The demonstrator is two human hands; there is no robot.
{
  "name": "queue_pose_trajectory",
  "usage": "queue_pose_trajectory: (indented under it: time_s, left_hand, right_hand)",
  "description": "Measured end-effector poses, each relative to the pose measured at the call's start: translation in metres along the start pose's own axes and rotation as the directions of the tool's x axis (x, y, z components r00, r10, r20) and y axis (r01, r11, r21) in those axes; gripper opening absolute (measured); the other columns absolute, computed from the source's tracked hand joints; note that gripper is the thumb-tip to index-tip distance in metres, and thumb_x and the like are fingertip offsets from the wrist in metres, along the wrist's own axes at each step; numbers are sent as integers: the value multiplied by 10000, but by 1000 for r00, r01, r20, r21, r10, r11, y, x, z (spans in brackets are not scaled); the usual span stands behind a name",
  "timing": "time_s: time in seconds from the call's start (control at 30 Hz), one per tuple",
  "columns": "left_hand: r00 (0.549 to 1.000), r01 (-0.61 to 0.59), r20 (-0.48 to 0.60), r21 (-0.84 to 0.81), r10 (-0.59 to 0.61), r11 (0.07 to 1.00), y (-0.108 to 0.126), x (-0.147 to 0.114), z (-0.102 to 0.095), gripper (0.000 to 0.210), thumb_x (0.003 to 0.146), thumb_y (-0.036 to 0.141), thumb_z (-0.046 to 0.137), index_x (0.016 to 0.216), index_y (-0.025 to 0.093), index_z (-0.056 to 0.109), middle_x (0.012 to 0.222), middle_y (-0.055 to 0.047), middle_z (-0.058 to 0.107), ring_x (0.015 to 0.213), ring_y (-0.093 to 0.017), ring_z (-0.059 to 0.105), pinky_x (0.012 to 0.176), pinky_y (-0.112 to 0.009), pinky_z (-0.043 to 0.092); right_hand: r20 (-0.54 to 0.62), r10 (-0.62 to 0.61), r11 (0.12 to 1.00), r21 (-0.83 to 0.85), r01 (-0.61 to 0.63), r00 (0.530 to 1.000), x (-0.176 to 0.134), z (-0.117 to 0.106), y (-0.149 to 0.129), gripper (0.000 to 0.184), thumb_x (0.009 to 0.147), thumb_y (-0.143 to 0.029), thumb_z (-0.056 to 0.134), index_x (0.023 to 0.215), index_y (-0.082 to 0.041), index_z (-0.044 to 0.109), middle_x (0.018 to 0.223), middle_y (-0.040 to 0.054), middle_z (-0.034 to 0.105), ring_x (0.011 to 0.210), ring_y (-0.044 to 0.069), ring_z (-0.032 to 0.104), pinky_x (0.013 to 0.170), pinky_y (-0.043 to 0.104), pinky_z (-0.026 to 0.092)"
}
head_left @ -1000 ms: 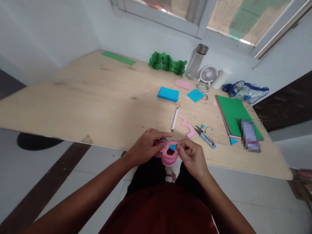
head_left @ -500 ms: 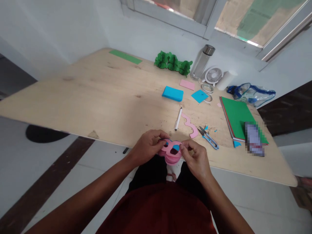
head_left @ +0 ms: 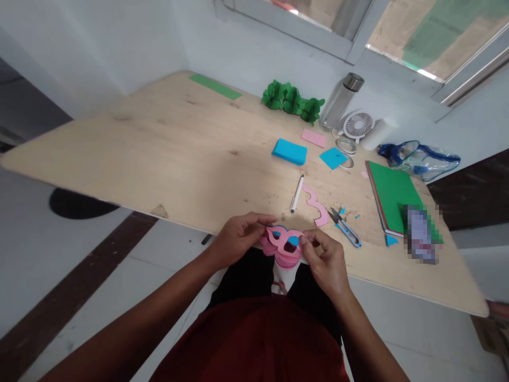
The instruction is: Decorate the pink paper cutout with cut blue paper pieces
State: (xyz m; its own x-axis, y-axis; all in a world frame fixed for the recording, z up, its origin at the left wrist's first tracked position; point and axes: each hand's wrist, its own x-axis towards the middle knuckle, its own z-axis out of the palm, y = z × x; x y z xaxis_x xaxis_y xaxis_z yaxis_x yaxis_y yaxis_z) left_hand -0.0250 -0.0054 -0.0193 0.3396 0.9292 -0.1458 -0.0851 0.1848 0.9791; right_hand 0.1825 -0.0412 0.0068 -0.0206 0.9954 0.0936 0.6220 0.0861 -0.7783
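Between my two hands, at the table's near edge, is a layered pink paper cutout [head_left: 287,260] with scalloped edges and two holes; bits of blue show through and behind it. My left hand [head_left: 241,237] pinches its left end between thumb and fingers. At the right end, my right hand [head_left: 325,258] grips the cutout with the thumb on top. Just beyond lie a wavy pink paper offcut [head_left: 317,207], a white pen [head_left: 297,194] and blue-handled thread snips [head_left: 345,228] with their blades apart.
A stack of blue paper [head_left: 290,152] lies mid-table, with a blue sheet [head_left: 333,158] and tape rolls [head_left: 346,146] to its right. Behind stand green paper decorations [head_left: 292,100], a bottle [head_left: 338,103] and a small fan [head_left: 358,125]. A green book [head_left: 393,191] lies right.
The upper pink layer at the cutout's left end has lifted and stands apart from the layers beneath. Both hands keep their hold. The camera view has shifted slightly.
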Motion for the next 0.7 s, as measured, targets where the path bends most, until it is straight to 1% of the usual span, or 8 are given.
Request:
queue_pose_trajectory:
  time_s: [0.17, 0.3, 0.47, 0.57, 0.63, 0.7]
  left_hand:
    - [998, -12, -54, -11, 12, 1000, 0, 0, 1, 272, 766, 276, 655, 1004, 151, 699, 973, -74, 713, 809, -188, 682, 714, -307, 586]
    - [998, -22, -64, -20, 21, 1000, -1, 0, 1, 261, 762, 262, 652, 993, 149, 699, 937, -68, 717, 804, -183, 681, 693, -294, 590]
    - [994, -78, -73, 40, 81, 996, -2, -1, 0, 202, 764, 253, 648, 928, 153, 711, 927, -62, 719, 788, -177, 684, 689, -289, 593]
    - [994, -85, -60, 71, 89, 994, 2, -2, -1, 193, 782, 272, 628, 908, 152, 712, 931, -66, 717, 762, -178, 688, 674, -295, 596]
    - [993, -94, -65, 82, 99, 992, 6, -1, -1, 208, 771, 294, 642, 913, 157, 708, 918, -61, 717, 782, -187, 689, 675, -294, 594]
    - [996, -77, -46, 103, 83, 992, 12, -1, -1, 232, 775, 344, 638, 910, 166, 704, 864, -50, 718, 764, -196, 688, 639, -300, 592]
  right_hand:
    - [-4, 3, 1000, 3, -3, 1000, -1, 0, 0, 201, 857, -294, 536, 755, -173, 659, 646, 4, 606, 606, 138, 528, 601, 245, 409]
    - [-19, -15, 1000, 1, 15, 1000, -1, 1, -2, 201, 858, -294, 539, 742, -179, 657, 631, -6, 587, 596, 132, 520, 591, 242, 402]
    - [-18, -9, 1000, -6, 9, 1000, -1, 2, -2, 186, 857, -279, 537, 749, -179, 652, 661, 3, 612, 624, 141, 541, 618, 256, 413]
    - [-19, -13, 1000, -11, 13, 1000, -2, 3, -1, 181, 858, -279, 535, 757, -179, 648, 666, 7, 622, 633, 149, 551, 628, 267, 417]
    - [-28, -22, 1000, -20, 22, 999, -2, 4, -1, 176, 856, -272, 537, 750, -180, 642, 656, 6, 615, 628, 150, 549, 627, 271, 414]
    - [-40, -43, 999, -34, 42, 998, -2, 4, -2, 170, 855, -262, 536, 745, -181, 638, 658, 7, 612, 635, 153, 549, 634, 275, 413]
